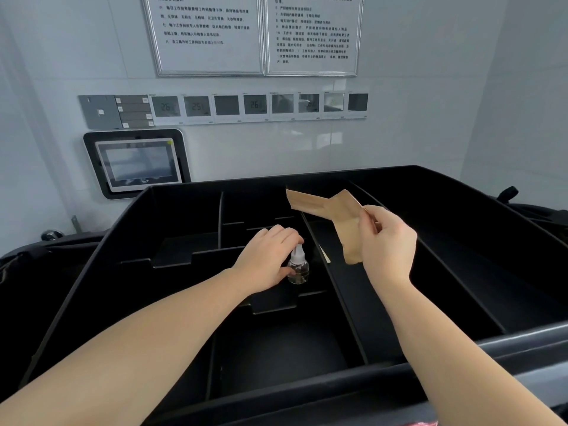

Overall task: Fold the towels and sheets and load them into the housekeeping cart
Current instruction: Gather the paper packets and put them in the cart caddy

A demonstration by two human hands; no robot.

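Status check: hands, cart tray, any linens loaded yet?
Left hand grips small clear bottle in cart tray. Right hand holds brown paper packets. No linens visible.

left hand (pixel 266 259) gripped small clear bottle (pixel 297 265) upright in black cart tray (pixel 129 222) (middle compartment) | right hand (pixel 388 241) pinched brown paper packet (pixel 332 216) above divider | wall panels behind

Upright dividers (pixel 220 219) split the black cart tray (pixel 461 241); its long right-hand channel lies open.
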